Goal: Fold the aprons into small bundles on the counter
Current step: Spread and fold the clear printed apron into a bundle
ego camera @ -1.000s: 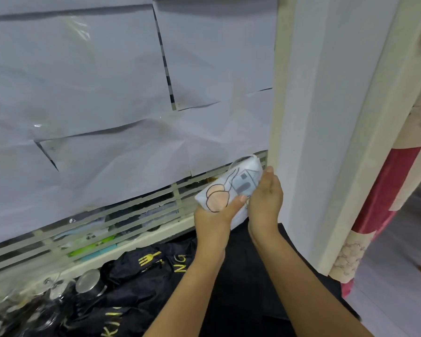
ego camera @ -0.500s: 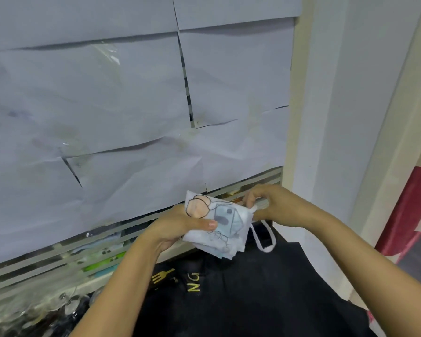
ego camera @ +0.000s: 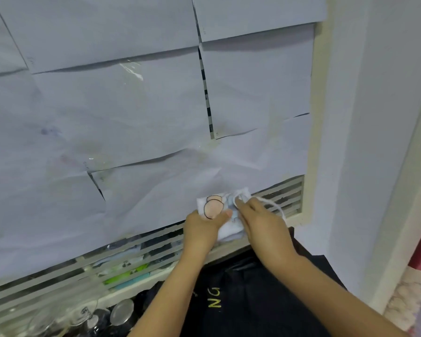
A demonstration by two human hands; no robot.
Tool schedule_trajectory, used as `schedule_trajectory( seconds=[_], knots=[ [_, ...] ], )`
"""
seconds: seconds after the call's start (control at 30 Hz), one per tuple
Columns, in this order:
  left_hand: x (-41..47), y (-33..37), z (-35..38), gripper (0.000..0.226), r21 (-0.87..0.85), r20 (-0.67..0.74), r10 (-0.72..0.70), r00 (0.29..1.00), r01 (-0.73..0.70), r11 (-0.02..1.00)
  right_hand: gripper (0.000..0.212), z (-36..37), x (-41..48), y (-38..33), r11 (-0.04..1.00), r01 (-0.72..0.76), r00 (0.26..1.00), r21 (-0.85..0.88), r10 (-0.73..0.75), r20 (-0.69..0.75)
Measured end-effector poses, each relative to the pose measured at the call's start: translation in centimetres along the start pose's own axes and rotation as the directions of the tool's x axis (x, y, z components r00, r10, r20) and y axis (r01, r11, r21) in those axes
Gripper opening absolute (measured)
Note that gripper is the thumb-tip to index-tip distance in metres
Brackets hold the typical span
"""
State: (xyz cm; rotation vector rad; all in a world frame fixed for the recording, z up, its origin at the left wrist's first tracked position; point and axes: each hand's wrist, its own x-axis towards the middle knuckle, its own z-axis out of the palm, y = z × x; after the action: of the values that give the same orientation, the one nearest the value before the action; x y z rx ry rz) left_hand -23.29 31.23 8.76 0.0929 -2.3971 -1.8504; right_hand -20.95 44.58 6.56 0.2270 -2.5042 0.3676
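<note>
**Item:** white apron bundle [ego camera: 229,231] with a cartoon print on its face. It is folded small and held in the air in front of the window slats [ego camera: 286,193], above the black apron [ego camera: 255,302]. It is not resting on the tabletop.

**Left hand** [ego camera: 201,229]: grip closed round the bundle's left side, thumb laid across the print.

**Right hand** [ego camera: 261,221]: grip pinching the tie cord [ego camera: 274,205] at the bundle's upper right corner. The cord loops out past this hand and drops on its right side.

**Step in hand (judged):** binding the bundle with its own cord.
- Keep the left thumb pressed on the layers so the folds do not spring open.
- Lead the cord round the bundle's middle, since near a corner it would likely slip off.
- Draw the slack taut before tucking the end, then set the bundle down.

**Hidden or unclear:**
- The tabletop is covered by the black apron, on which only the yellow letters "NG" can be read.
- The cord's free end passes behind the right hand, and any turns already made cannot be counted.
- The right fingertips merge with cord and cloth, so the exact pinch is partly inferred.
- The glass jars [ego camera: 122,312] at lower left are blurred and cut off by the frame.
- The paper sheets [ego camera: 131,113] mask the window.
</note>
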Motion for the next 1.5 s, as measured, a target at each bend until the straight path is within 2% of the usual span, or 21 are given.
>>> schedule_trajectory(
  seconds=[0.1,0.2,0.33,0.4,0.47,0.53,0.6,0.67,0.77,0.87,0.93,1.0,1.03,1.13,1.2,1.23,1.3,1.33,1.4,1.47,1.5],
  knots=[
    [-0.7,0.0,0.2,0.025,-0.285,0.108,-0.171,0.979,0.196,0.938,0.072,0.3,-0.5,-0.5,0.996,0.038,0.997,-0.086,-0.044,-0.069],
    [-1.2,-0.3,0.4,0.055,-0.407,0.307,-0.288,0.907,0.399,0.822,0.062,-0.1,-0.8,-0.3,0.985,0.151,0.987,-0.078,-0.155,-0.048],
    [-1.9,-0.9,0.8,0.048,-0.502,0.494,-0.372,0.786,0.607,0.616,0.048,-1.7,-0.8,0.7,0.928,0.360,0.933,-0.095,-0.358,0.040],
    [-2.0,-1.0,1.1,0.048,-0.514,0.509,-0.373,0.776,0.621,0.592,0.043,-2.3,-0.8,1.1,0.915,0.396,0.917,-0.074,-0.389,0.092],
    [-2.0,-0.8,1.4,0.050,-0.516,0.467,-0.359,0.808,0.579,0.632,0.046,-2.7,-1.3,1.3,0.927,0.369,0.923,-0.062,-0.358,0.142],
    [-1.8,-0.5,1.8,0.043,-0.513,0.365,-0.344,0.865,0.496,0.701,0.067,-2.8,-2.1,1.1,0.948,0.317,0.924,-0.028,-0.302,0.233],
    [-1.7,-0.3,2.1,0.024,-0.531,0.288,-0.357,0.888,0.459,0.713,0.080,-2.9,-3.1,0.9,0.964,0.265,0.936,0.027,-0.264,0.231],
    [-1.8,0.6,2.0,0.009,-0.609,0.312,-0.382,0.870,0.492,0.622,0.067,-3.4,-3.6,0.8,0.977,0.177,0.975,0.121,-0.191,0.110],
    [-1.6,2.0,0.9,0.011,-0.722,0.417,-0.403,0.815,0.566,0.398,0.009,-4.8,-4.2,2.3,0.966,0.033,0.999,0.258,-0.043,0.034],
    [-1.6,3.1,0.5,0.020,-0.755,0.505,-0.373,0.779,0.608,0.247,0.029,-5.4,-4.8,4.2,0.959,0.052,0.994,0.279,-0.075,0.075],
    [-2.2,4.0,0.9,0.026,-0.778,0.540,-0.334,0.773,0.609,0.153,0.031,-5.3,-5.0,4.5,0.917,0.065,0.990,0.393,-0.109,0.091],
    [-2.8,4.7,1.6,0.015,-0.796,0.560,-0.281,0.779,0.600,0.077,0.030,-5.1,-4.9,4.2,0.787,-0.058,0.987,0.615,-0.048,0.153],
    [-3.0,4.9,2.0,0.013,-0.805,0.563,-0.266,0.782,0.592,0.039,0.031,-5.1,-4.7,4.0,0.661,-0.162,0.973,0.733,-0.017,0.230],
    [-3.0,4.6,3.0,0.014,-0.827,0.547,-0.271,0.792,0.562,-0.030,0.027,-5.0,-4.8,3.8,0.146,-0.335,0.942,0.931,0.024,0.335],
    [-3.1,4.0,3.7,0.015,-0.847,0.514,-0.266,0.815,0.532,-0.008,0.024,-5.4,-5.0,3.6,-0.216,-0.333,0.934,0.918,0.060,0.353],
    [-3.2,3.6,4.1,0.021,-0.856,0.500,-0.260,0.826,0.516,-0.006,0.025,-5.7,-5.1,3.3,-0.349,-0.319,0.930,0.881,0.064,0.362],
    [-3.5,2.7,5.0,0.030,-0.860,0.506,-0.243,0.828,0.504,-0.074,0.034,-5.1,-5.4,3.1,-0.612,-0.258,0.907,0.747,0.113,0.406],
    [-3.7,2.5,5.4,0.030,-0.856,0.517,-0.218,0.828,0.499,-0.134,0.045,-4.4,-5.6,3.0,-0.720,-0.240,0.905,0.651,0.077,0.418],
    [-4.2,2.4,6.1,0.027,-0.857,0.510,-0.170,0.843,0.481,-0.182,0.053,-3.9,-5.2,1.8,-0.824,-0.212,0.930,0.526,-0.005,0.368],
    [-4.4,2.1,6.5,0.037,-0.887,0.460,-0.150,0.875,0.446,-0.117,0.046,-3.2,-4.7,2.2,-0.812,-0.123,0.902,0.570,0.149,0.406],
    [-4.5,2.0,6.4,0.058,-0.904,0.427,-0.122,0.896,0.421,-0.069,0.046,-3.5,-4.5,2.4,-0.818,-0.109,0.878,0.565,0.187,0.441]
  ],
)
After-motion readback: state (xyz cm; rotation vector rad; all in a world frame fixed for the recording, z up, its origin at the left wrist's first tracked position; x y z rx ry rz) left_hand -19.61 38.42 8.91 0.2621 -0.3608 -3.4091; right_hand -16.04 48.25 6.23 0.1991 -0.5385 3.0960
